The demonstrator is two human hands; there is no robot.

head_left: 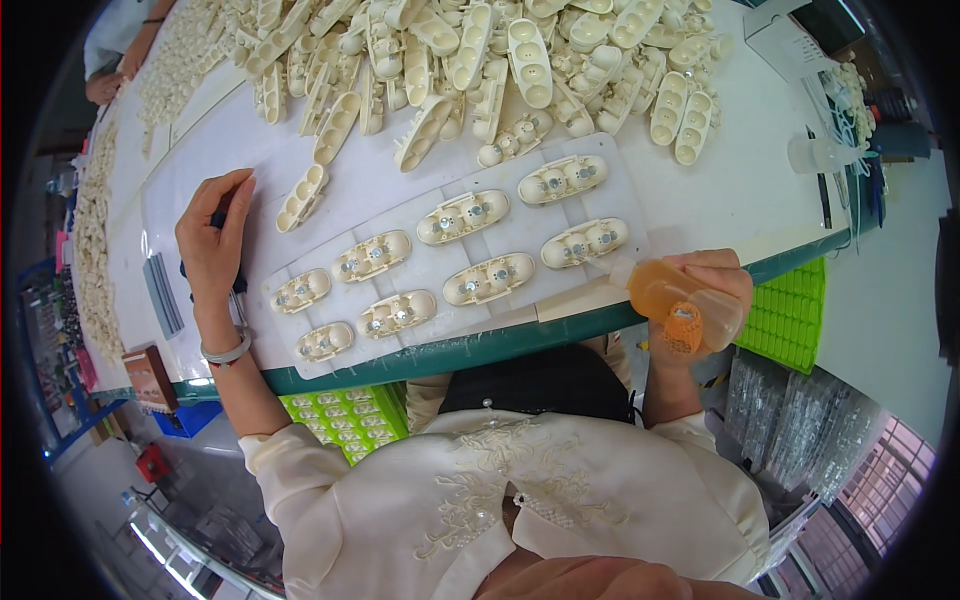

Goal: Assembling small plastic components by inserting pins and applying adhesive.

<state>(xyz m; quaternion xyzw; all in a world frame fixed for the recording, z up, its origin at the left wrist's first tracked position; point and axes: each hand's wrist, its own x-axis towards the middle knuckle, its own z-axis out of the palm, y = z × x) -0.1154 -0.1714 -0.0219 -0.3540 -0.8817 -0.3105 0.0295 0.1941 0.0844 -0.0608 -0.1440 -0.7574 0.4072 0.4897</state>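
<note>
My right hand is wrapped round a squeeze bottle of amber liquid, tilted with its pale nozzle pointing left. The nozzle tip is close to a cream oval plastic shell; contact cannot be told. An orange knitted cover sits on one finger. Several similar shells with round hollows and small silvery discs lie in two rows on a whitish board. My left hand rests left of the board, fingers curled in; something dark shows under it, too hidden to name.
A large heap of cream shells covers the far side of the table. Left lie a grey bar and strewn small pieces. A clear bottle stands right. Green trays sit below the table edge. Another person's hand is at far left.
</note>
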